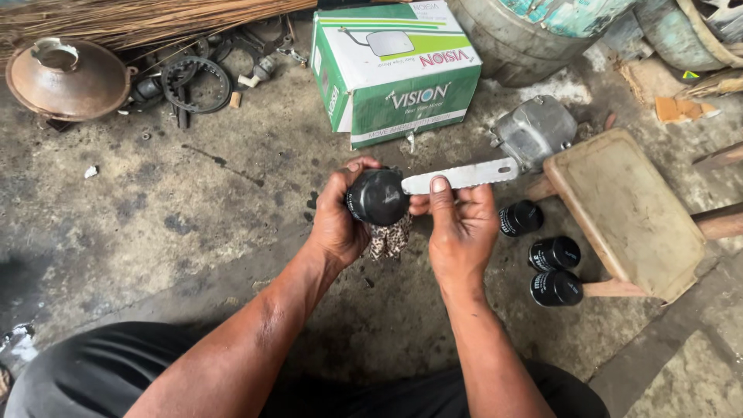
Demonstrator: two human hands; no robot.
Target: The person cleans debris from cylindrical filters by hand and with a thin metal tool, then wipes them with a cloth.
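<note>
Hands meet above a stained, oily concrete floor: the left hand is wrapped around a round black metal canister, with a scrap of spotted cloth hanging beneath it, and the right hand pinches a flat silver saw-toothed blade between thumb and fingers, its near end touching the canister's side. To the right, 3 similar black canisters lie on the floor just beside a low worn wooden stool. A green and white cardboard box sits beyond the hands, with a grey metal engine cover near it, a rusty domed metal lid far left, and black gaskets beside that. Both forearms reach forward from dark trousers, wrists angled inward.
</note>
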